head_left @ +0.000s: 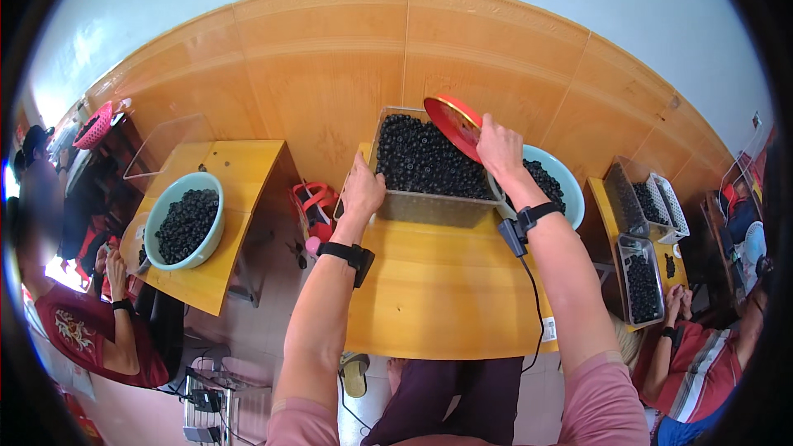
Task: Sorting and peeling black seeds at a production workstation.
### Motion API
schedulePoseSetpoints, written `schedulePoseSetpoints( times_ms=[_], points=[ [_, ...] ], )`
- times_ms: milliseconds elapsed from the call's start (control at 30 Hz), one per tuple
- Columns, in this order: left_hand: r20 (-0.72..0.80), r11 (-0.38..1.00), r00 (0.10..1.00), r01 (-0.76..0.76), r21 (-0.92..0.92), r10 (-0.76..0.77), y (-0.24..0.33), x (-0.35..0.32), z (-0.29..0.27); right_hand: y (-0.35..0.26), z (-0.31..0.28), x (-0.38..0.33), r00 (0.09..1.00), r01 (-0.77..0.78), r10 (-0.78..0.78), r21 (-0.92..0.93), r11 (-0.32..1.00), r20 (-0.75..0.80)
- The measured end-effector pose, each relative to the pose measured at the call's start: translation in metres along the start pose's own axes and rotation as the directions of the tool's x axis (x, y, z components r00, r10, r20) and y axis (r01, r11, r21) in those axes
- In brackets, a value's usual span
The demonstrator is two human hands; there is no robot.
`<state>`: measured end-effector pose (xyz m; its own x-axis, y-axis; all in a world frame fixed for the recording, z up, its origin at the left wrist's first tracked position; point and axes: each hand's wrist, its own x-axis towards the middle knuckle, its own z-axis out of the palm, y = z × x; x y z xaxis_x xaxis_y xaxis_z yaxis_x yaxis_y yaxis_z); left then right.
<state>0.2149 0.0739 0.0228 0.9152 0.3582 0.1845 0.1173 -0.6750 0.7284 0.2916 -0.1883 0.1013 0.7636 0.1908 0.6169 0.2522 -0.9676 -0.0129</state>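
A clear rectangular plastic bin (442,208) full of small black round pieces (425,157) stands at the far side of the yellow table. My left hand (363,187) grips its left side near the front corner. In my right hand (500,147) is a red round plate (454,125) with a gold rim, tilted over the bin's right part. Whether pieces lie in the plate is hard to see. Partly behind my right wrist, a light blue basin (572,190) holds more black pieces.
The yellow table (446,289) reaches toward my lap. A cable (535,297) runs down from my right wrist strap. At left, a person (103,314) sits by a table with another basin (216,235). At right, another person (694,355) sits near bins of black pieces (643,285).
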Motion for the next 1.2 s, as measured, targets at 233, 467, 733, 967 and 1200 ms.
schedulePoseSetpoints(
  times_ms=[233, 467, 733, 967, 1200],
  points=[
    [0.024, 0.998, 1.0, 0.003, -0.061, -0.001, -0.016, 0.008, 0.015, -0.01, 0.026, 0.003, 0.986, -0.11, 0.102, 0.052, 0.993, 0.134],
    [-0.026, 0.992, 0.999, -0.041, -0.118, 0.038, -0.025, 0.007, 0.017, 0.009, 0.014, 0.0, 0.789, -0.523, 0.341, 0.268, 0.809, 0.51],
    [-0.018, 0.987, 0.996, -0.093, -0.134, 0.091, -0.018, 0.007, 0.02, 0.0, 0.051, -0.01, 0.631, -0.775, 0.455, 0.541, 0.328, 0.628],
    [0.035, 0.993, 0.998, -0.057, -0.101, 0.061, -0.021, 0.006, 0.013, -0.011, 0.051, -0.034, 0.53, -0.781, 0.364, 0.608, -0.142, 0.766],
    [0.024, 0.995, 0.998, -0.057, -0.078, 0.059, -0.025, 0.008, 0.009, -0.032, 0.054, -0.03, 0.462, -0.772, 0.373, 0.572, -0.277, 0.805]
  ],
)
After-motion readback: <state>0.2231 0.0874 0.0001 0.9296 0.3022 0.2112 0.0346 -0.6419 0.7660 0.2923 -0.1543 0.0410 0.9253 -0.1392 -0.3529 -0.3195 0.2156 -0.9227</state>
